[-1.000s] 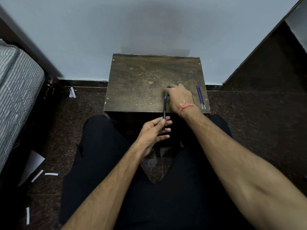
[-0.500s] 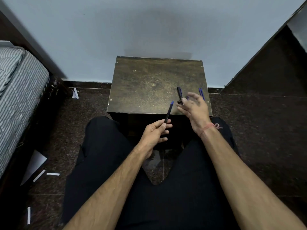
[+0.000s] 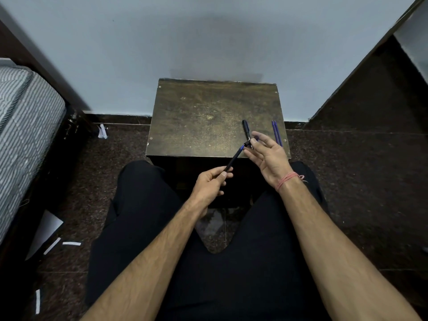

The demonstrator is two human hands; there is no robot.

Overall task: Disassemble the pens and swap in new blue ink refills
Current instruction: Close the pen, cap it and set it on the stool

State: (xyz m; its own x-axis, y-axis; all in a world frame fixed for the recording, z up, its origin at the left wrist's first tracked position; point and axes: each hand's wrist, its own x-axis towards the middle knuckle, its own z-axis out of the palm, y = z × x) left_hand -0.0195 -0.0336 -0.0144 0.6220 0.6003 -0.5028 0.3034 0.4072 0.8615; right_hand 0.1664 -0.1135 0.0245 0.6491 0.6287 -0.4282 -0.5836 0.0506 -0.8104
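My left hand [image 3: 209,184] grips the lower end of a dark pen [image 3: 232,161] with a blue band near its top, tilted up and to the right above the table's front edge. My right hand [image 3: 268,158] is at the pen's upper end. Its thumb and forefinger pinch a small black pen part [image 3: 248,143] there, while the other fingers are spread. A second black pen [image 3: 246,129] lies on the worn brown table [image 3: 203,117], just beyond my right fingertips. Two blue ink refills [image 3: 277,133] lie side by side near the table's right edge.
The small table stands against a pale wall, with my black-trousered legs on either side of its front. A striped mattress [image 3: 25,135] is at the left. Paper scraps [image 3: 69,243] lie on the dark stone floor at the lower left.
My right hand has lifted off the table and drawn back, uncovering the second pen. The pen in my left hand has tilted to the right, and its top now meets my right fingertips.
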